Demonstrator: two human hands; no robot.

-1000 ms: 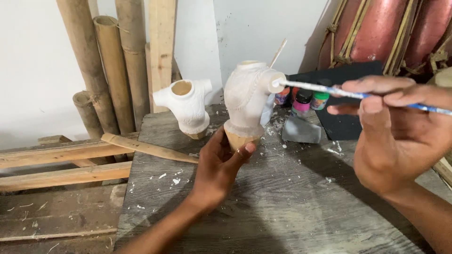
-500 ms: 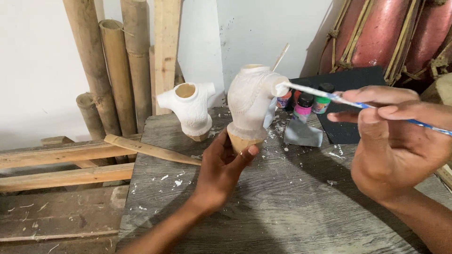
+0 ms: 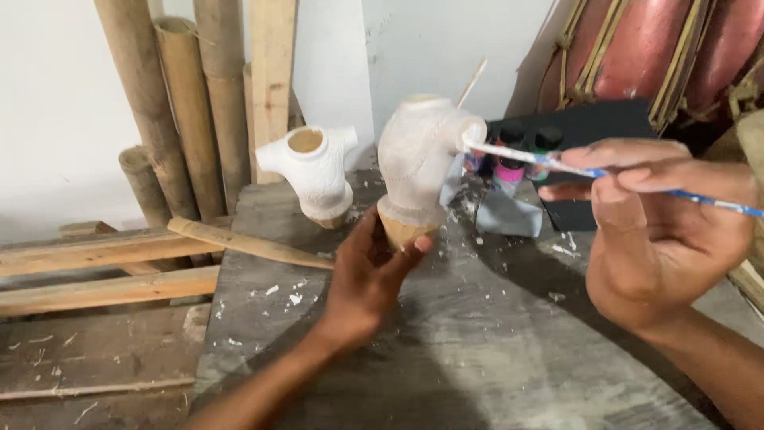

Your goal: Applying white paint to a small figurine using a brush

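Note:
My left hand grips the bare wooden base of a carved torso-shaped figure, painted white, held upright above the grey table. My right hand pinches a thin blue-handled paintbrush. Its white-loaded tip touches the figure's stubby right arm opening. A second white torso figure stands on the table's far left corner, apart from both hands.
Small paint bottles and a grey cloth sit behind the held figure. Bamboo poles and planks lean on the white wall at left. Wooden slats lie beside the table. Reddish curved objects fill the top right.
The view has drifted slightly. The brush tip stays at the figure's arm stub, and my left hand keeps its hold on the base.

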